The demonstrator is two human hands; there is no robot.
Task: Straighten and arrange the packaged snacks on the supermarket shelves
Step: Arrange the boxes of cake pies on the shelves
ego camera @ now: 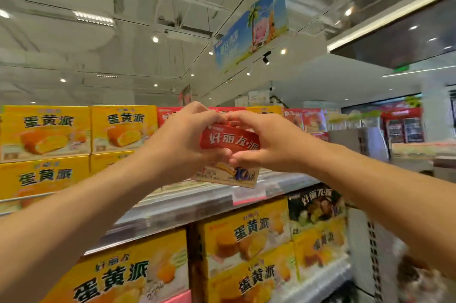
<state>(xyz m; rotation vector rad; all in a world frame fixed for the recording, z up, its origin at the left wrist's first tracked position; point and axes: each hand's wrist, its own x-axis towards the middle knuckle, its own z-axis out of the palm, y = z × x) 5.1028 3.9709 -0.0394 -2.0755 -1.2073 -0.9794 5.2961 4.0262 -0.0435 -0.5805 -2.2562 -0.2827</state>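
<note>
Head view: two hands, one red box

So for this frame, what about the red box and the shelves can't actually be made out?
- Red box, head view: its left and right ends are covered by the left hand and right hand.
- Whether the box rests on the top shelf: unclear.
- Boxes behind it: hidden by both hands.
- Price strips on the shelf edge: blurred, unreadable.
- Bottom right corner: motion blur.

Red-and-white snack box with white lettering; yellow boxes picturing orange cakes.
</note>
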